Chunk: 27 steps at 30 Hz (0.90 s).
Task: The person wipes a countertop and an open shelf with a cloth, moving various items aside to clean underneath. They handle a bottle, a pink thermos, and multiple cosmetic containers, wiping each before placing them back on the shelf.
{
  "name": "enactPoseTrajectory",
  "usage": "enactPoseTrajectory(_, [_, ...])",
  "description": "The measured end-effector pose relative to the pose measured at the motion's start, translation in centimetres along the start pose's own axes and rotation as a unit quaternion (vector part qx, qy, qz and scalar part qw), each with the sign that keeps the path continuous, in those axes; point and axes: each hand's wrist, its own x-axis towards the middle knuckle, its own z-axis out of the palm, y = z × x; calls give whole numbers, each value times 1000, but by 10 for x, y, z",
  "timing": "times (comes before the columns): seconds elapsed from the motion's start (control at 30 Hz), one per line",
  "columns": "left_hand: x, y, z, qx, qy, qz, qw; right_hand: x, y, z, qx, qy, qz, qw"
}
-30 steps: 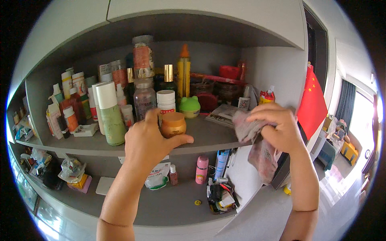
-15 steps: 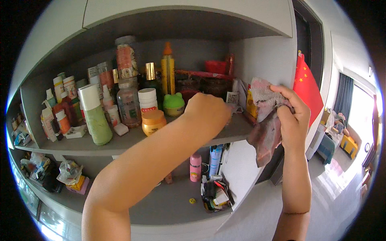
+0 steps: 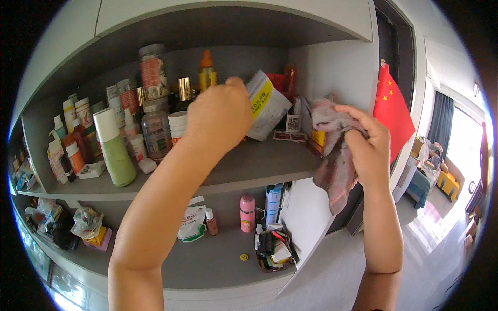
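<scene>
A white and silver packet (image 3: 271,110) with a yellow band is raised above the upper shelf (image 3: 280,160), tilted. My left hand (image 3: 220,111) is closed on its left edge, with most of the fingers turned away from view. In my right hand (image 3: 369,140) is a crumpled grey and pinkish cloth (image 3: 332,179), gripped near the shelf's right end and hanging down. Behind the packet are a red container (image 3: 276,81) and a small card with a printed square code (image 3: 293,123). A yellow box (image 3: 317,138) sits beside the cloth.
Crowding the shelf's left side are a green bottle with a white cap (image 3: 118,155), stacked clear jars (image 3: 155,124) and several small bottles. Below are a pink flask (image 3: 247,213), a basket of odds and ends (image 3: 275,251) and a white bag (image 3: 193,224). A red flag (image 3: 394,109) hangs at right.
My left hand has moved left and up from the shelf's right part, and the packet now shows in it. My right hand still holds the cloth, shifted slightly left.
</scene>
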Motion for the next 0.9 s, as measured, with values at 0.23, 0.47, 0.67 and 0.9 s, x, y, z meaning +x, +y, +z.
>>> enactPoseTrajectory(0.23, [-61, -23, -50, -142, 155, 21, 977, 2, 10, 42, -125, -181, -70, 973])
enactPoseTrajectory(0.47, [-121, -36, -52, -223, 138, -61, 963, -7, -3, 54, -111, -317, -187, 923])
enactPoseTrajectory(0.67, [-132, -57, -59, -309, 168, -141, 925, 37, 1, 53, -74, -219, -15, 973])
enactPoseTrajectory(0.9, [-133, -67, -57, -328, 158, -190, 912, 33, 30, 95, -211, -397, -85, 889])
